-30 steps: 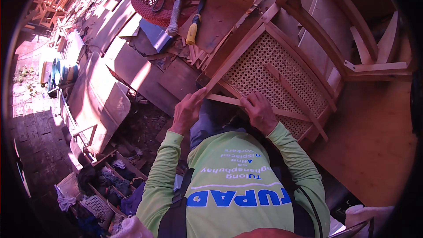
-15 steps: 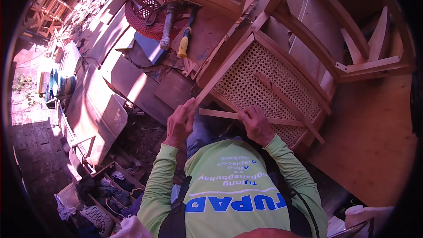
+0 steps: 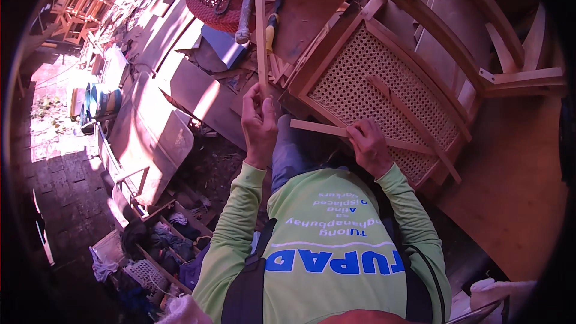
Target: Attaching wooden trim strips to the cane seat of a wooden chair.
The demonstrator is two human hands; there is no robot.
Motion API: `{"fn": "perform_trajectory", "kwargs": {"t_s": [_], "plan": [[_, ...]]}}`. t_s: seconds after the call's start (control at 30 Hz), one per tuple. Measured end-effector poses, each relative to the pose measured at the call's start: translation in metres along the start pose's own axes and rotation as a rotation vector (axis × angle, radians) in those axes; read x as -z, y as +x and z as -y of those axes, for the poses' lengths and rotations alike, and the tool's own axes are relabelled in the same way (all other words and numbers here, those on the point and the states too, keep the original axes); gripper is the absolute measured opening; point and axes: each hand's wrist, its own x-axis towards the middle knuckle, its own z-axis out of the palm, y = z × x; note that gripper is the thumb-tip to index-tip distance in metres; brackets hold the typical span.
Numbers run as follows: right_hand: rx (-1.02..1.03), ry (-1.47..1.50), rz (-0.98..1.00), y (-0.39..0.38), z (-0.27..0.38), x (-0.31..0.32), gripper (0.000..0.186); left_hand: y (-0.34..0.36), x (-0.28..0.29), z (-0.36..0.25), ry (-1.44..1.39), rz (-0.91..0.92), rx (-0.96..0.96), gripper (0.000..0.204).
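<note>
Left hand (image 3: 259, 125) closed in a pinch round the lower end of a long thin wooden strip (image 3: 261, 30), which stands nearly upright and runs to the top of the view. Right hand (image 3: 367, 146) curled, fingers pressed down on a second flat slat (image 3: 321, 128) lying across the corner of the cane-panelled chair frame (image 3: 384, 93) — the slat's near end juts free toward the left hand.

Risks, as I judge them: the upright strip is slender and held at one end only, so a sideways swing could flex or snap it, or knock the tools behind. The pinned slat rests on woven cane (a yielding surface); uneven pressure could let it pivot or mark the weave.

Around: a worktop (image 3: 312, 12) beyond the hands carries a red mesh basket (image 3: 213, 0), a hammer (image 3: 245, 18) and a yellow-handled screwdriver (image 3: 271, 24), all close to the strip's path. More bare chair frames (image 3: 516, 78) crowd the right. A sheet-metal panel (image 3: 153, 138) leans at left — blue buckets (image 3: 96, 99) farther off.
</note>
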Motion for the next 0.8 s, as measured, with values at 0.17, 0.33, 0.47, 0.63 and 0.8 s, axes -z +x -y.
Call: {"fn": "perform_trajectory", "kwargs": {"t_s": [0.17, 0.33, 0.47, 0.63, 0.8], "plan": [[-0.062, -0.057, -0.178, 0.018, -0.004, 0.0, 0.028, 0.002, 0.0, -0.02, -0.232, -0.062, 0.056, 0.031], [-0.067, -0.094, -0.339, 0.053, -0.01, 0.01, 0.025, 0.001, 0.01, 0.002, -0.085, -0.092, 0.009, 0.029], [-0.007, -0.022, -0.421, 0.093, 0.006, 0.034, 0.024, 0.058, -0.013, 0.02, -0.154, -0.133, -0.07, 0.031], [-0.022, 0.055, -0.377, 0.125, 0.01, 0.051, 0.024, 0.133, -0.03, 0.01, 0.239, -0.174, -0.219, 0.034], [0.025, 0.081, -0.365, 0.091, -0.009, 0.042, 0.029, 0.152, -0.014, 0.001, 0.242, -0.006, -0.226, 0.046]]}}
